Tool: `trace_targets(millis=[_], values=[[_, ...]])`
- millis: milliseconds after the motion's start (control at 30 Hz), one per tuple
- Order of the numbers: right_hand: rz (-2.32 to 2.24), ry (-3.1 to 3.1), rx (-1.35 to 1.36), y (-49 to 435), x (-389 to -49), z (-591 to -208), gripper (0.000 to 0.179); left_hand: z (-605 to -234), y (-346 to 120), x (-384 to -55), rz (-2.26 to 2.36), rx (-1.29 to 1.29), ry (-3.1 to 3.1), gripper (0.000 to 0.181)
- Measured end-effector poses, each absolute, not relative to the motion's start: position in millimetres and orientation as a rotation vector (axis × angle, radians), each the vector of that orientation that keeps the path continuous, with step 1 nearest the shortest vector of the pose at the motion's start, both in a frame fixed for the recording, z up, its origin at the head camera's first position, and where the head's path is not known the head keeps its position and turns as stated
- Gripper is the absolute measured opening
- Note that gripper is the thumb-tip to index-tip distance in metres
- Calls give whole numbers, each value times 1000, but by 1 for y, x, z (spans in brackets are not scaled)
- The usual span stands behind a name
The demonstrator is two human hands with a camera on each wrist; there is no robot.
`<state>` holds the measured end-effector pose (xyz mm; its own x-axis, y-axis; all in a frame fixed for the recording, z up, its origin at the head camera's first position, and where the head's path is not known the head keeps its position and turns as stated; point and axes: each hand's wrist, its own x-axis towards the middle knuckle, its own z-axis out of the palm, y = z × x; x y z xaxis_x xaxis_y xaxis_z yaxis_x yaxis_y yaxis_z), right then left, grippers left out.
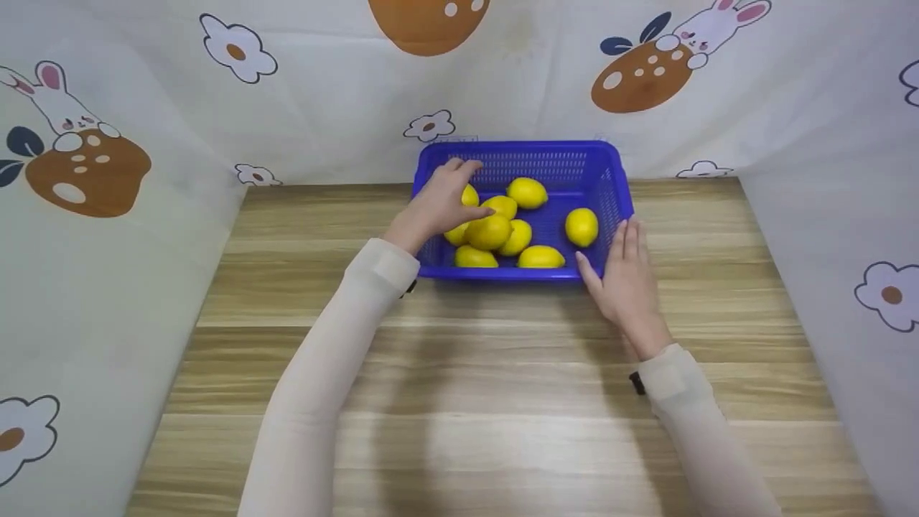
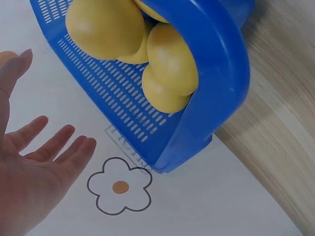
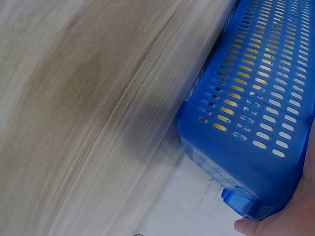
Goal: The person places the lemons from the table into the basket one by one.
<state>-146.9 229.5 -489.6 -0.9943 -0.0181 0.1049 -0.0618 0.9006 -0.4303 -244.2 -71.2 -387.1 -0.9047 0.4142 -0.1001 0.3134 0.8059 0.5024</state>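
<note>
Several yellow lemons (image 1: 528, 193) lie in a blue plastic basket (image 1: 502, 273), most of them bunched on its left side. My left hand (image 1: 441, 199) hovers over that bunch with its fingers spread and hides part of it. Nothing shows between the fingers and thumb of that hand in the left wrist view. At the front right corner of the basket, my right hand (image 1: 630, 283) touches the rim, its fingers lying straight along the right side and its thumb apart at the front. One lemon (image 1: 581, 227) sits alone near that right wall.
The basket stands at the back of a wood-grain table (image 1: 517, 402), close to a white cloth backdrop (image 1: 323, 100) printed with rabbits and flowers. More of this cloth rises along the left and right sides of the table.
</note>
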Motion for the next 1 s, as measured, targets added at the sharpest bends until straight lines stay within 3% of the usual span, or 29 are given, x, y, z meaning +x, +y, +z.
trace_targets(millis=[333, 1000], values=[[661, -3014, 42, 231, -145, -485, 96, -393, -80, -215, 582, 540, 3057, 85], [636, -2931, 118, 235, -133, -474, 86, -431, -87, -149, 542, 351, 3365, 84]])
